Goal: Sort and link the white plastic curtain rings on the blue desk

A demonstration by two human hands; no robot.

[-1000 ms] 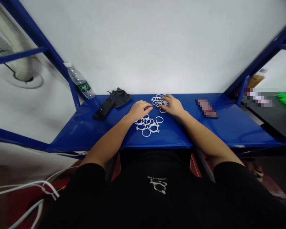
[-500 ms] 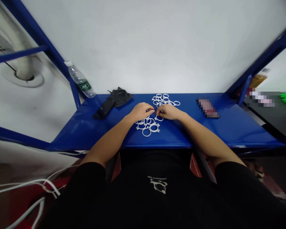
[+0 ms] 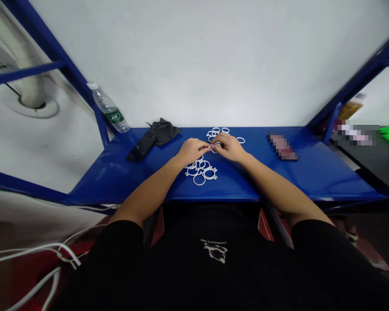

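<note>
Over the middle of the blue table, my left hand [image 3: 192, 151] and my right hand [image 3: 228, 147] meet at the fingertips. A white plastic curtain ring [image 3: 215, 150] is pinched in my right hand, its loop showing partly below the fingers. My left thumb and forefinger are closed at the ring's near side; what they pinch is too small to make out. Below my left hand lies a loose group of similar white rings with small eyelets [image 3: 199, 178]. Beyond my right hand is another group of white rings [image 3: 225, 130], partly hidden by it.
On the blue table [image 3: 103, 181], a black phone [image 3: 141, 148] and a crumpled black bag [image 3: 163, 131] lie left. A plastic bottle [image 3: 112, 112] leans at the back left. A blurred pinkish phone-shaped object [image 3: 282, 147] lies right. Blue frame posts flank the table.
My right hand has lifted the ring from the table and brought it up and left to my left fingertips. My left hand has barely moved.
</note>
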